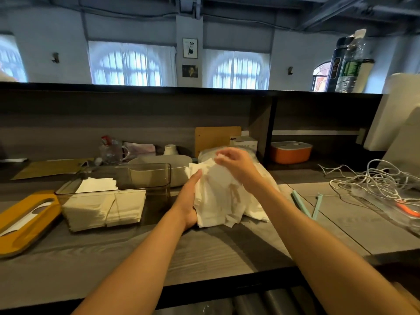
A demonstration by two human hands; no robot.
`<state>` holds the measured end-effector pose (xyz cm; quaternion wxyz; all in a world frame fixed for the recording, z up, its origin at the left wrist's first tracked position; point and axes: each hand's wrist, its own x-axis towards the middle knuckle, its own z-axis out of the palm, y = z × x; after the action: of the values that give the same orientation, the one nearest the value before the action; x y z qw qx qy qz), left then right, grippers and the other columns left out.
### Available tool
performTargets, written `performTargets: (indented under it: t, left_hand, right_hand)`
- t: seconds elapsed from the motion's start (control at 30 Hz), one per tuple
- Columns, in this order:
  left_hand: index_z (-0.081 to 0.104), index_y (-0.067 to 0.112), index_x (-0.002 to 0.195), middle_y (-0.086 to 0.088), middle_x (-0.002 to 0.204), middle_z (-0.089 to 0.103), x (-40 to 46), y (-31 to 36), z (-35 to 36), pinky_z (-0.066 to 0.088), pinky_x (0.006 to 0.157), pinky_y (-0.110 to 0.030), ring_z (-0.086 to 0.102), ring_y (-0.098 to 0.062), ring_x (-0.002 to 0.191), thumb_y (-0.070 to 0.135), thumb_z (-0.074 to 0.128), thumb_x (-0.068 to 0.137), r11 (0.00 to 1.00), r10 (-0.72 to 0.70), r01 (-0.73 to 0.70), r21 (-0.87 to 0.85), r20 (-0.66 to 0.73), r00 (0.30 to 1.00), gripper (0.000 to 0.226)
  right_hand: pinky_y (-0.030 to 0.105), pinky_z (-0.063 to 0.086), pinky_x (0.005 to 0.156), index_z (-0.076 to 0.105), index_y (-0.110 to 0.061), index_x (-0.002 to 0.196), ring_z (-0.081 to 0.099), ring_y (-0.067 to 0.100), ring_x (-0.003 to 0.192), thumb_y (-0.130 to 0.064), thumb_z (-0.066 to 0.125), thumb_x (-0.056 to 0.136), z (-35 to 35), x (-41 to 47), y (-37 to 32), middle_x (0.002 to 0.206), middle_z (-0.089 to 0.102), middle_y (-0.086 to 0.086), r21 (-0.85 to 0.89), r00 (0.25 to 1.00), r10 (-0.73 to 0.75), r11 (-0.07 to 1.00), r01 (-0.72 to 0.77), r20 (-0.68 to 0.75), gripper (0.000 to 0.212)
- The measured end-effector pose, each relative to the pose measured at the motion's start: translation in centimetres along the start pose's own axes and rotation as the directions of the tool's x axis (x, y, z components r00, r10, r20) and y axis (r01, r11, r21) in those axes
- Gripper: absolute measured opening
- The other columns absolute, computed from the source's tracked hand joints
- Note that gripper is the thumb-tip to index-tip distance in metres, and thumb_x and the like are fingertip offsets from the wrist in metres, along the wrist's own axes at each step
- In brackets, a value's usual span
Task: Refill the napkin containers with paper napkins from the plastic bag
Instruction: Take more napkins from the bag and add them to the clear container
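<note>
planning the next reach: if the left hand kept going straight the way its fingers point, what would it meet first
Likely the plastic bag behind the napkins: the left hand points up and away along the wad of napkins it holds. Depth is unclear from this single view.

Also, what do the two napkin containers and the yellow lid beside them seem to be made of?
The nearer container looks like clear smoke-tinted plastic: the stacked napkins show through its wall. The empty container behind looks the same, glossy and see-through. The yellow lid seems matte opaque plastic, possibly coated wood; its look leaves that open.
</note>
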<state>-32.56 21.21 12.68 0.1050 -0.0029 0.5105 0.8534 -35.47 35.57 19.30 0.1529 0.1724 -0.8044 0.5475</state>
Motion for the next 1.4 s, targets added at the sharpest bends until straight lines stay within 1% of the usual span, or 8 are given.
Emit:
performTargets:
  t: [0.2,0.33,0.57,0.83,1.0,1.13,1.23,1.4]
  left_hand:
    - [0.059,0.019,0.131,-0.013,0.118,0.070,1.0,-0.7,-0.1,0.058,0.084,-0.050,0.068,-0.033,0.106,0.056,0.087,0.059,0.985,0.065,-0.047,0.168,-0.105,0.992,0.086]
    - [0.054,0.006,0.133,-0.021,0.114,0.069,1.5,-1.0,-0.4,0.060,0.064,-0.045,0.070,-0.037,0.098,0.015,0.077,0.083,0.994,0.074,-0.060,0.089,-0.168,0.983,0.055]
    - [0.057,0.013,0.133,-0.019,0.117,0.070,1.1,-0.5,-0.7,0.058,0.078,-0.058,0.069,-0.040,0.102,0.022,0.081,0.072,0.993,0.099,-0.109,-0.042,-0.205,0.974,0.066]
    - [0.061,0.018,0.129,-0.017,0.116,0.070,0.5,-0.1,-0.3,0.056,0.082,-0.050,0.066,-0.039,0.105,0.034,0.063,0.093,0.998,0.053,-0.058,-0.028,-0.172,0.984,0.039]
    - [0.066,0.023,0.123,-0.015,0.109,0.074,-0.3,0.2,-0.1,0.054,0.084,-0.046,0.066,-0.036,0.103,0.061,0.042,0.097,0.995,0.060,-0.065,-0.079,-0.072,0.996,0.052]
    - [0.065,0.024,0.123,-0.014,0.111,0.073,-0.7,0.2,0.4,0.056,0.087,-0.049,0.067,-0.036,0.105,0.070,0.061,0.079,0.998,0.062,-0.061,0.035,-0.052,0.997,0.064]
    - [0.061,0.018,0.129,-0.012,0.112,0.073,-0.8,-0.2,0.6,0.057,0.086,-0.050,0.069,-0.033,0.105,0.055,0.087,0.058,0.984,0.128,-0.120,0.133,-0.050,0.991,0.084]
    - [0.065,0.010,0.117,-0.012,0.100,0.076,-1.3,-0.4,0.8,0.058,0.078,-0.044,0.071,-0.030,0.095,0.026,0.082,0.068,0.979,0.153,-0.149,0.137,-0.019,0.988,0.054]
  right_hand:
    - [0.038,0.048,0.096,0.063,-0.018,0.118,0.053,0.023,0.115,-0.033,0.040,0.100,0.5,-1.1,2.6,0.127,0.056,0.006,0.077,0.998,0.023,0.997,-0.028,0.059,0.033]
    - [0.027,0.052,0.082,0.056,-0.019,0.128,0.056,0.019,0.106,-0.013,0.049,0.098,-0.3,-1.4,2.4,0.121,0.054,0.004,0.067,0.988,0.116,0.990,-0.123,0.098,0.031]
    - [0.026,0.053,0.060,0.071,-0.013,0.103,0.065,0.017,0.070,-0.006,0.072,0.086,-1.5,-1.5,2.7,0.084,0.072,0.009,0.168,0.989,0.144,0.975,-0.148,0.038,0.019]
    - [0.036,0.057,0.084,0.070,-0.014,0.101,0.065,0.023,0.098,-0.017,0.064,0.093,-1.9,-1.9,1.5,0.102,0.068,0.006,0.579,0.976,0.198,0.808,-0.111,-0.089,0.011]
    - [0.034,0.056,0.074,0.072,-0.013,0.091,0.065,0.018,0.084,-0.017,0.069,0.089,-1.4,-2.3,1.1,0.087,0.070,0.003,0.469,0.988,0.153,0.875,-0.121,-0.031,0.005]
    - [0.032,0.057,0.074,0.074,-0.007,0.089,0.067,0.022,0.086,-0.014,0.073,0.085,-0.1,-2.2,1.8,0.094,0.071,0.012,0.312,0.985,0.141,0.944,-0.104,-0.100,0.008]
    - [0.034,0.055,0.074,0.074,-0.003,0.086,0.067,0.022,0.083,-0.016,0.074,0.084,0.2,-2.1,2.2,0.089,0.071,0.011,0.232,0.980,0.114,0.970,-0.074,-0.164,0.013]
    - [0.028,0.051,0.070,0.068,-0.007,0.085,0.059,0.017,0.077,-0.020,0.069,0.089,0.3,-2.6,1.7,0.081,0.063,0.007,0.279,0.973,0.085,0.960,-0.022,-0.216,0.014]
